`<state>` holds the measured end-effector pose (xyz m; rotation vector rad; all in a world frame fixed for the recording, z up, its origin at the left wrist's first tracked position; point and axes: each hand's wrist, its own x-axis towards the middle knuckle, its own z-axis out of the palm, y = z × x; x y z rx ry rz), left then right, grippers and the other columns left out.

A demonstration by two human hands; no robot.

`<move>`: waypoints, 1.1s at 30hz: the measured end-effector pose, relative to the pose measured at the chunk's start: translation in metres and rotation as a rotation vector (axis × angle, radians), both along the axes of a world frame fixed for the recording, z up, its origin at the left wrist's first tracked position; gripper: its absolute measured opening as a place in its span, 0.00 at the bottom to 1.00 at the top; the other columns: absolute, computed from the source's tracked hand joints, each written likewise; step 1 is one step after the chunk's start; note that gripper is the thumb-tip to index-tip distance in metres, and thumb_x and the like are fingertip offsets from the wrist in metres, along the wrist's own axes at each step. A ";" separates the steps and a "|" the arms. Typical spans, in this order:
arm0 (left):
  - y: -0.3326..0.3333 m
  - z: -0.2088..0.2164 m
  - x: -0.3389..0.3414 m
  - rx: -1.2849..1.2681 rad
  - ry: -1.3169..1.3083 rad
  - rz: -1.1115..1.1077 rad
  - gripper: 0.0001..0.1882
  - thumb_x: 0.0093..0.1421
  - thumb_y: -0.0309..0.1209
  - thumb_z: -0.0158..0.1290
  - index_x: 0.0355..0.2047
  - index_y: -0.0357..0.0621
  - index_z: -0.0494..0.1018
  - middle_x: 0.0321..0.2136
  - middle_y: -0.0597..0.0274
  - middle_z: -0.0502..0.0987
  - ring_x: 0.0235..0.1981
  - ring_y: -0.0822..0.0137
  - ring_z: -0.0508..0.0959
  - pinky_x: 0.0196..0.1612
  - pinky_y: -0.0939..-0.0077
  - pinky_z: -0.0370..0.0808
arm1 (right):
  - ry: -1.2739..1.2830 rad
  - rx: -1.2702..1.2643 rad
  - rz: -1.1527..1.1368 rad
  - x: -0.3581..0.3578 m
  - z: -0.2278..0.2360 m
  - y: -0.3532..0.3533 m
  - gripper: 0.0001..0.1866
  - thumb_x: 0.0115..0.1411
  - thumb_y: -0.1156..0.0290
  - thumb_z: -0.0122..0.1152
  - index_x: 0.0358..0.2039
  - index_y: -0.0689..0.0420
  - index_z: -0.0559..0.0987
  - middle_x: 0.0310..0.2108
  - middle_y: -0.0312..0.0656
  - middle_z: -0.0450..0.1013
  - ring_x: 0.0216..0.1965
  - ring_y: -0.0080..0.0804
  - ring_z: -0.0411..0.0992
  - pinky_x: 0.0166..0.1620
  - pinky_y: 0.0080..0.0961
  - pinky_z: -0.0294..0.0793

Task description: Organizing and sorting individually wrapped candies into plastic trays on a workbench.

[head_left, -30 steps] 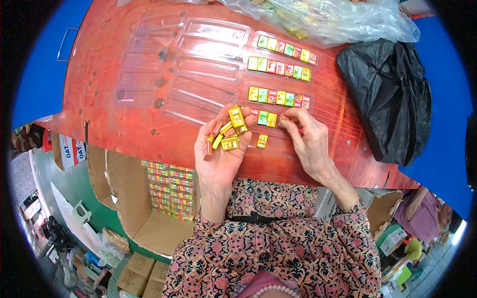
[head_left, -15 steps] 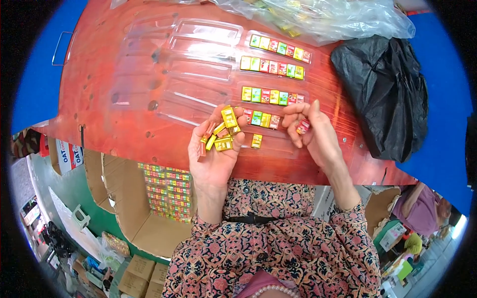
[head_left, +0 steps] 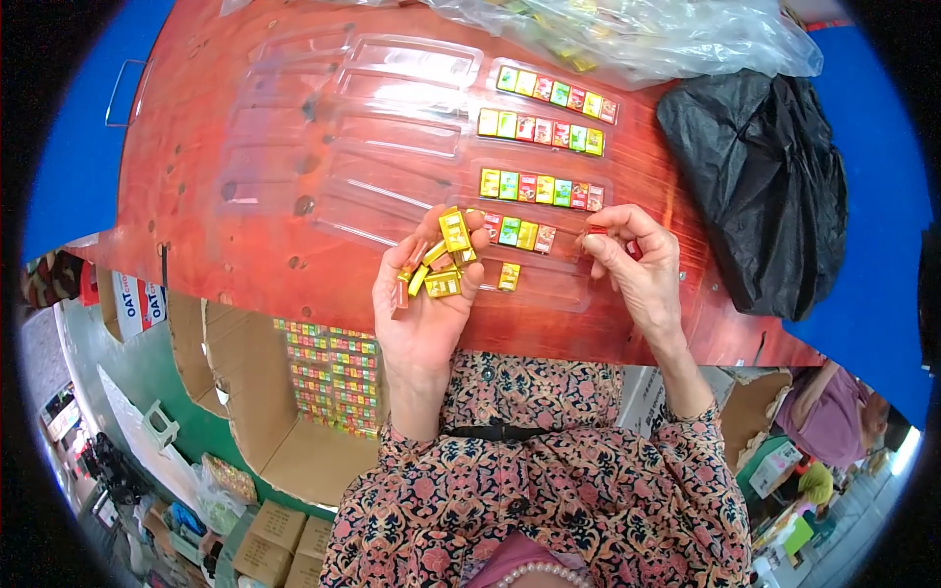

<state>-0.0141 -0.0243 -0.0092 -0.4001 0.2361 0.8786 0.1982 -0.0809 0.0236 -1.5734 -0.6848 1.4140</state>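
My left hand (head_left: pixel 421 323) is palm up with fingers curled around several small yellow and red boxes (head_left: pixel 455 233). My right hand (head_left: pixel 649 284) pinches a small red box (head_left: pixel 597 229) between thumb and fingertips, mostly hidden; another bit of red shows behind the thumb. It hovers by the right end of a row of small coloured boxes (head_left: pixel 527 234) in a clear plastic tray. A lone yellow box (head_left: pixel 509 276) sits in the nearest tray, between my hands. Beyond, three longer rows of red, green and yellow boxes (head_left: pixel 541 188) fill their trays.
Clear trays (head_left: pixel 397 127) without boxes lie left on the red table (head_left: pixel 196 167). A black plastic bag (head_left: pixel 755 186) lies right, a clear bag (head_left: pixel 627 39) at the far edge. Below the table's left edge, a cardboard carton (head_left: pixel 255 412) holds packed box sheets. Another person (head_left: pixel 828 412) is at lower right.
My right hand has turned and shifted slightly right, its thumb now covering much of the red box that showed plainly before. My left hand has stayed nearly still.
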 end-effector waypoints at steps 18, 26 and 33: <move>0.002 0.005 -0.007 0.023 0.086 0.020 0.19 0.59 0.33 0.38 0.48 0.35 0.62 0.47 0.38 0.64 0.45 0.48 0.70 0.40 0.61 0.75 | -0.667 0.351 0.246 -0.023 -0.013 0.008 0.06 0.52 0.79 0.53 0.32 0.64 0.75 0.23 0.41 0.66 0.27 0.27 0.68 0.31 0.20 0.66; 0.002 0.004 -0.007 0.026 0.084 0.019 0.19 0.59 0.33 0.38 0.48 0.35 0.62 0.47 0.37 0.64 0.45 0.48 0.70 0.41 0.61 0.76 | -0.849 0.289 0.390 -0.025 -0.008 0.004 0.10 0.51 0.79 0.53 0.35 0.63 0.75 0.24 0.44 0.65 0.26 0.35 0.67 0.31 0.26 0.67; 0.003 0.004 -0.006 0.012 0.064 0.022 0.19 0.59 0.33 0.38 0.48 0.35 0.63 0.47 0.37 0.64 0.45 0.47 0.70 0.40 0.61 0.76 | -0.974 0.255 0.468 -0.019 -0.001 0.002 0.09 0.50 0.79 0.54 0.34 0.64 0.75 0.24 0.45 0.65 0.27 0.39 0.68 0.30 0.30 0.67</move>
